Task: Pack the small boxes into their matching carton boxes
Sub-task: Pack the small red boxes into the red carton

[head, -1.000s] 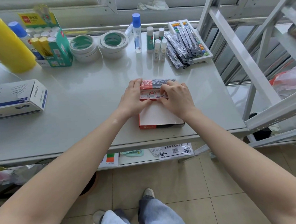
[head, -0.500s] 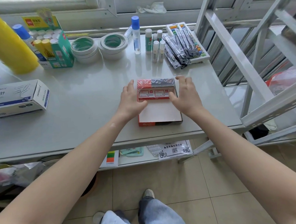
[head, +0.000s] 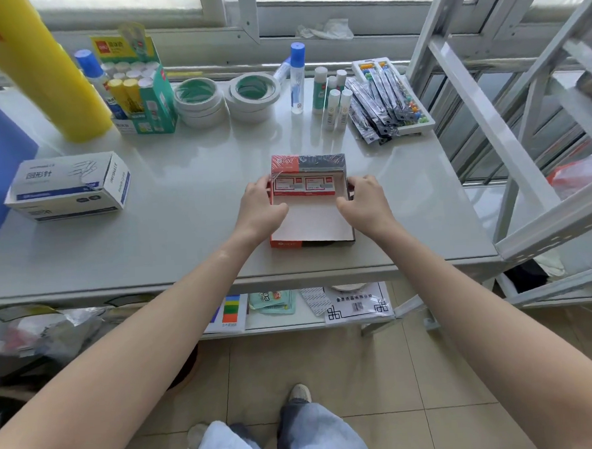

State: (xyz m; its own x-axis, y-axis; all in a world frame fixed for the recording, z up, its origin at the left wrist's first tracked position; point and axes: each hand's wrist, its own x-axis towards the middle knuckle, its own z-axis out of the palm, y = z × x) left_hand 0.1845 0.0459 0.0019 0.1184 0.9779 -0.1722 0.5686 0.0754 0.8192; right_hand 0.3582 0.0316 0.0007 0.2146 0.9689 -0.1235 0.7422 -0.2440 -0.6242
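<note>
Red-and-white small boxes, two side by side, lie directly between the fingertips of both hands, in a row whose long axis runs across from one hand to the other. The left hand has its fingers curled loosely against the left wall of the open carton box, thumb reaching in over the white floor; the right hand mirrors it on the right wall, fingers bent round the edge. Neither hand looks clamped on a small box itself; whether the fingertips actually press the carton walls or only rest beside them I cannot tell. The pair sits at the far end of the carton, just beyond both thumbs, snug under a shrink-wrapped red and dark pack that stands across the far edge. Nearer the person than the fingers, the carton floor is bare, so by my judgement more rows have yet to go in. Both hands are equally near the row. Well off to the left of the left hand lies a white and blue carton on the table.
</note>
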